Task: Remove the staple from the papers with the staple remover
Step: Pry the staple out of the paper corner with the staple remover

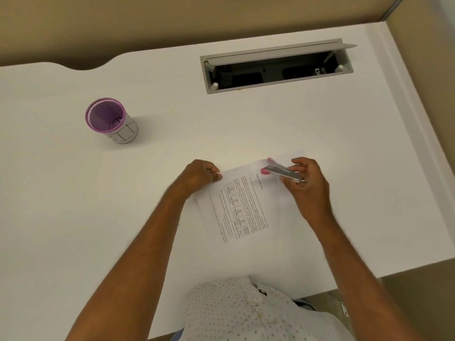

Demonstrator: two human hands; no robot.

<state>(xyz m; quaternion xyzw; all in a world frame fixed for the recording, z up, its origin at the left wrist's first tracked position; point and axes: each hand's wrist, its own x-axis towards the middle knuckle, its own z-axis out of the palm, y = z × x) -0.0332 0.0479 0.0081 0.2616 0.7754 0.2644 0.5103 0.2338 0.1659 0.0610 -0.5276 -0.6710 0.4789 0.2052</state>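
Note:
The printed papers [243, 205] lie at an angle on the white desk [73, 205], in front of me. My left hand [200, 174] pinches their upper left corner, fingers closed on the sheet. My right hand [307, 183] holds the staple remover [280, 171], a metal tool with pink tips, above the papers' upper right part. Its pink end points left toward the middle of the top edge. The staple itself is too small to make out.
A purple mesh pen cup [110, 120] stands at the left back of the desk. An open grey cable hatch [275, 66] is set into the desk at the back. The desk's right edge runs close to my right arm.

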